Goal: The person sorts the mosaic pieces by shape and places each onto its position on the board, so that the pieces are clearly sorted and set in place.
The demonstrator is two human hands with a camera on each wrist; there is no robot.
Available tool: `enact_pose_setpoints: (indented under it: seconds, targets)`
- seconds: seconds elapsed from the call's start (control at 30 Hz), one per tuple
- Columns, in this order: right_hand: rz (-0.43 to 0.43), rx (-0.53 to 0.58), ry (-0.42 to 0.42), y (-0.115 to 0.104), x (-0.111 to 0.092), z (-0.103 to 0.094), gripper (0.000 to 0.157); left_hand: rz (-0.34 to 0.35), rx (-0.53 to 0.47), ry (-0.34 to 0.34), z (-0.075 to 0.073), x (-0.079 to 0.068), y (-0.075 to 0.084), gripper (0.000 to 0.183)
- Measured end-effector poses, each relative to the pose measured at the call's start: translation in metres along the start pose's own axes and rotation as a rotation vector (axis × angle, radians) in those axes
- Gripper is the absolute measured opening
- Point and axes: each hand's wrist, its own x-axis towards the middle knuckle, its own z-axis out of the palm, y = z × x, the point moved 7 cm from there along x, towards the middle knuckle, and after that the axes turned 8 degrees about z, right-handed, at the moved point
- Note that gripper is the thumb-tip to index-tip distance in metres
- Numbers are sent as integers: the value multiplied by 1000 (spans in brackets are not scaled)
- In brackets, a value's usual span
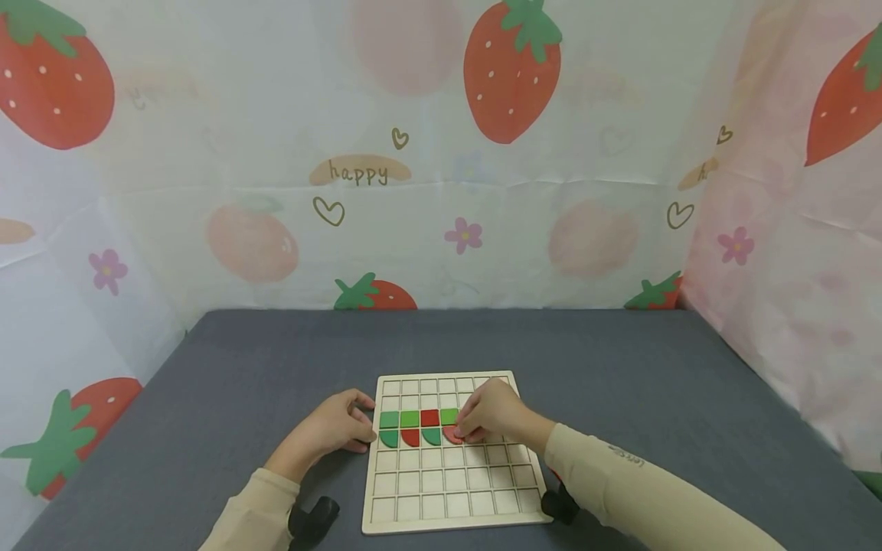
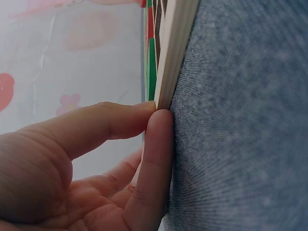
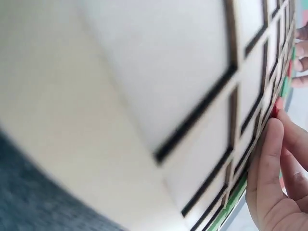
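Observation:
A pale wooden grid board (image 1: pixel 422 528) lies on the dark cloth. Across its middle runs a row of green and red square tiles (image 1: pixel 429 418); directly below them sit rounded-edge tiles (image 1: pixel 410 438) in red and green. My left hand (image 1: pixel 334 422) is at the board's left edge, where thumb and a finger (image 2: pixel 159 144) pinch the rim in the left wrist view. Over the right part of the rows, my right hand (image 1: pixel 498 411) pinches a red rounded tile (image 1: pixel 452 434) with thumb and fingertips. That hand hides the cells beneath it. A green strip (image 3: pixel 236 195) shows beside it in the right wrist view.
Grey-blue cloth (image 1: pixel 276 352) covers the table around the board. A strawberry-print curtain (image 1: pixel 441 229) rises behind the table and along both sides. Black wrist straps with dark devices (image 1: pixel 313 520) sit below both sleeves, the right one close to the board's lower right corner.

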Motion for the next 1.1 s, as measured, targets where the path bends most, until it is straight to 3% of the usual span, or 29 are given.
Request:
enact_pose_setpoints:
  seconds: [0.33,0.6,1.1]
  targets:
    - [-61,-56,-13,-1,-4,-5,7,7,-14,-13,1,0,2,45]
    - [-28,-13,15,8,-12,-39,8,9,-12,-22,0,0,3,45]
    - [28,-101,87,46,-27,-83,21,2,-15,-19,0,-1,1,47]
